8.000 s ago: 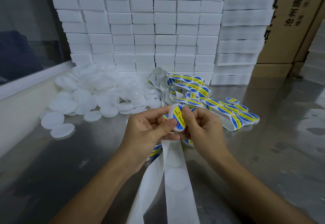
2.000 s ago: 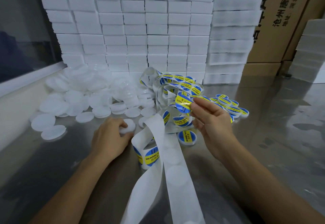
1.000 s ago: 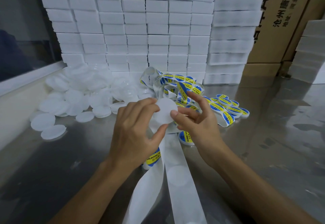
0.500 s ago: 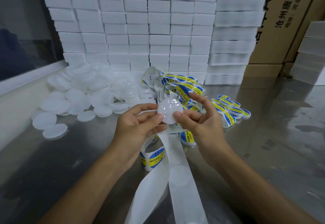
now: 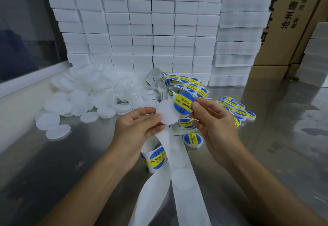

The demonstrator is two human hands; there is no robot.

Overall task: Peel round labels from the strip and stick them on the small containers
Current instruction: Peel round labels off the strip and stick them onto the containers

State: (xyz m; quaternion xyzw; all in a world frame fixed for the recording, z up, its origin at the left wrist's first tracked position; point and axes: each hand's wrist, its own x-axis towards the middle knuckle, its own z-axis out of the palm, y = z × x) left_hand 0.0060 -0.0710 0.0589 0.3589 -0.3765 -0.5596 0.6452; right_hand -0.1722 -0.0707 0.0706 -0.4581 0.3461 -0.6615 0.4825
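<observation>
While the left hand pinches a bare white container at its edge, the right hand has thumb and fingers closed on a peeled blue-and-yellow label, its edge overlapping the container's rim. Sticky as it is, the label could catch the thumb, fold, or land off-centre if pressed early. Two tails of spent strip run toward me. One labelled container sits just beyond on the table, maybe eight more at right, dozens of blanks heaped at left.
</observation>
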